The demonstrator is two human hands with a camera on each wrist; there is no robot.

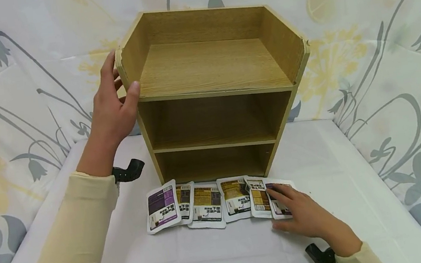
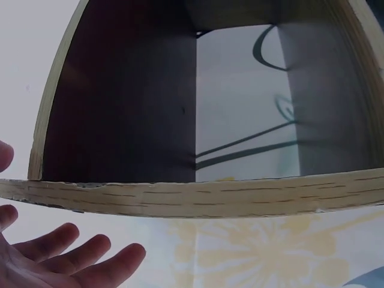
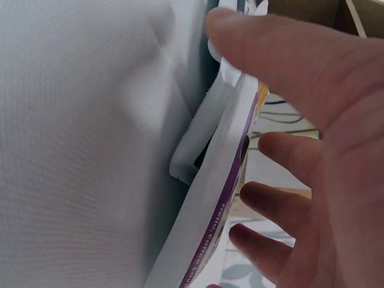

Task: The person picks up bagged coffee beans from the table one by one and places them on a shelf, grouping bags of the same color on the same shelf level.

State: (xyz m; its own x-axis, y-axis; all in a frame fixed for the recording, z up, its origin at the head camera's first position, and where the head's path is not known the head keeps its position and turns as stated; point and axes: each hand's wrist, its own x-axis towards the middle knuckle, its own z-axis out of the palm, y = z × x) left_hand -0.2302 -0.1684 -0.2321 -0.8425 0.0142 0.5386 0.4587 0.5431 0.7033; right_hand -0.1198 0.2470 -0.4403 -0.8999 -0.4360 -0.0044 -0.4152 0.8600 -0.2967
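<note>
A wooden shelf unit with an open top tray and two compartments below stands before me. My left hand is at its left side panel, thumb on the inner side and fingers outside. In the left wrist view those fingers are spread and extended beside the panel edge. A row of flat white pouches lies at the shelf's foot, including a purple-labelled pouch at the left end. My right hand is over the rightmost pouch, fingertips at its printed face, thumb near its lower edge.
Between the end pouches lie several brown-and-yellow-labelled pouches, partly overlapping. A white cloth covers the table. Flower-patterned fabric hangs behind and at both sides. Each wrist wears a small black camera.
</note>
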